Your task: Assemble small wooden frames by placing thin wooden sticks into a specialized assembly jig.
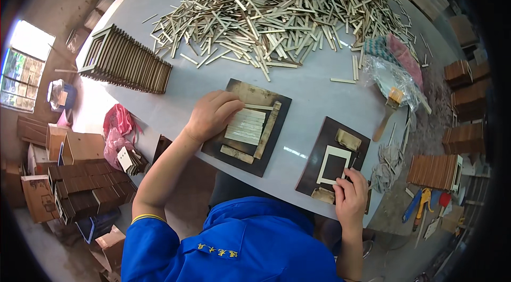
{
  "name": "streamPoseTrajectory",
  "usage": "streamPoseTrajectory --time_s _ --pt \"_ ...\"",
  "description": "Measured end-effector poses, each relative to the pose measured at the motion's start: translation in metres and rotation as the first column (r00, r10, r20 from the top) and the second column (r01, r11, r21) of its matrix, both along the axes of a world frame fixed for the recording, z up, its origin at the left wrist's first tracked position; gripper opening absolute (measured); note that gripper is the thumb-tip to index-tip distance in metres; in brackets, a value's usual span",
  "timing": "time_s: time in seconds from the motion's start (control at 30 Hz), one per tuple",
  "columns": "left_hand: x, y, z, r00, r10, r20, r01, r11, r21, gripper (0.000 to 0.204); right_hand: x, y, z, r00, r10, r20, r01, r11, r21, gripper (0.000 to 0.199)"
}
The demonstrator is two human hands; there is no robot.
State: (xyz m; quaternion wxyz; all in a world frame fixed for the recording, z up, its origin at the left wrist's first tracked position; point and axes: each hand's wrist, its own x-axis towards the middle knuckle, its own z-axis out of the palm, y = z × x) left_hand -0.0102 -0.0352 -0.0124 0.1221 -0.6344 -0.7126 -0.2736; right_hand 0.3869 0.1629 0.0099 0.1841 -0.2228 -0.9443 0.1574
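My left hand [213,114] is over a dark board [277,102] fitted with worn wooden guide bars. Its fingers are bent together, with the tips at the end of a thin wooden strip [259,107]. Just below that strip, several pale strips [245,127] lie side by side between the bars. To the right, my right hand [352,197] is closed at the lower right corner of a pale rectangular frame [321,171]. The frame lies on a smaller dark board [314,162] between two wooden blocks. The right fingertips partly hide that corner.
A large heap of loose wooden strips [277,10] covers the table's far side. A tall stack of frames [128,61] stands at the left. Clear plastic [388,77], a brush [391,105] and a grey rag [388,167] lie right. Boxes and stacked pieces [85,189] stand below left.
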Motion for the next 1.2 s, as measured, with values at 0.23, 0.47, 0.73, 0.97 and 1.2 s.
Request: streamPoseTrajectory --time_s 0.23,0.47,0.73,0.97,1.2 --pt "0.042 0.035 0.01 0.994 -0.013 0.11 0.005 0.998 0.068 0.023 -0.003 -0.005 0.005 0.996 -0.089 0.002 0.089 0.996 0.006 0.019" --pt "0.126 0.067 0.019 0.788 -0.039 0.614 0.11 0.991 -0.078 0.024 -0.003 -0.003 -0.001 0.991 -0.124 -0.047 0.121 0.991 -0.059 0.022" --pt "0.19 0.092 0.018 0.411 -0.083 0.908 0.245 0.969 -0.022 0.022 -0.005 0.005 -0.002 0.988 -0.128 -0.089 0.122 0.99 -0.072 0.022" --pt "0.197 0.099 0.018 0.19 0.029 0.981 0.207 0.976 -0.069 0.022 -0.006 0.013 -0.013 0.982 -0.127 -0.143 0.117 0.99 -0.081 0.021" --pt "0.196 0.102 0.02 0.155 0.044 0.987 0.172 0.983 -0.071 0.022 -0.006 0.017 -0.013 0.984 -0.1 -0.15 0.09 0.993 -0.075 0.021"
